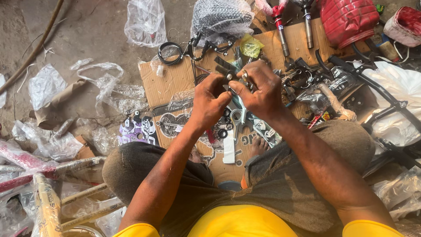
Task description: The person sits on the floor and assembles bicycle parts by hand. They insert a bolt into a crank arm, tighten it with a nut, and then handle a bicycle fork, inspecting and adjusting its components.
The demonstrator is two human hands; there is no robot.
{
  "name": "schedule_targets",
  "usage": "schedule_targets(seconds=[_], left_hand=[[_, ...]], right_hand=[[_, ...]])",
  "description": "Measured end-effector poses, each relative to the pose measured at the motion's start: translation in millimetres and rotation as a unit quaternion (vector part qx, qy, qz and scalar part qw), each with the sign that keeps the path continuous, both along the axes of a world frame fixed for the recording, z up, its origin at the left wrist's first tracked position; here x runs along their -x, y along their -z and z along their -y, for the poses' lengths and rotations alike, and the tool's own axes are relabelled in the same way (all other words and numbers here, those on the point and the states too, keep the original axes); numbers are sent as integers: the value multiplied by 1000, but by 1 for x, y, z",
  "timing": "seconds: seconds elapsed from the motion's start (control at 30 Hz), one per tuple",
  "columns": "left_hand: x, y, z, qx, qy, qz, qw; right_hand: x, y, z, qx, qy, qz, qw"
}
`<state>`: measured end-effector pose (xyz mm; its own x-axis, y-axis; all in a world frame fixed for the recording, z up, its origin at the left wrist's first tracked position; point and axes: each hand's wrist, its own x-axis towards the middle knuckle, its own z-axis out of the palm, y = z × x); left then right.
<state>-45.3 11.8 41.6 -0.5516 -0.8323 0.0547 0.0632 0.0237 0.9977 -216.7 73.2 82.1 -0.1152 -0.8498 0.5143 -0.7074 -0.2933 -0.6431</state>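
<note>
My left hand (209,102) and my right hand (259,90) meet above a flattened cardboard sheet (169,83), fingers pinched together on a small dark metal part (229,79). A small silvery piece shows at my right fingertips. Below the hands lie a silver metal bracket (237,117), black rings (222,133) and a white strip (229,149). I sit cross-legged in dark shorts, with one foot (259,146) under my forearms.
Black cables and brake parts (188,49) lie at the cardboard's far edge, beside a bubble-wrapped item (221,17). Two metal stems (280,30), a red seat (348,19) and a black frame (377,85) are at right. Wrapped tubes (44,175) and plastic bags (144,22) litter the left.
</note>
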Motion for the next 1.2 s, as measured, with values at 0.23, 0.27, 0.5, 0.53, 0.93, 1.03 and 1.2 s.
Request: schedule_targets(seconds=[0.23, 0.27, 0.5, 0.53, 0.93, 1.03, 1.2], left_hand=[[-10, 7, 3, -207, 81, -156, 962], [-11, 7, 4, -233, 96, -181, 951], [-6, 5, 2, -442, 69, -209, 870], [-6, 5, 2, -413, 52, -205, 886], [0, 26, -2, -370, -27, -169, 913], [4, 26, -6, -373, -68, -158, 912], [5, 20, -6, -387, -104, -147, 904]], right_hand=[[10, 2, 7, -118, -114, 30, 986], [12, 3, 6, -126, -101, 51, 985], [-6, 7, 1, -153, -79, 197, 965], [-9, 6, 2, -159, -76, 222, 959], [-21, 23, 11, 36, -121, -92, 988], [-24, 26, 15, 22, -67, -152, 986], [-20, 9, 15, 29, -124, -101, 987]])
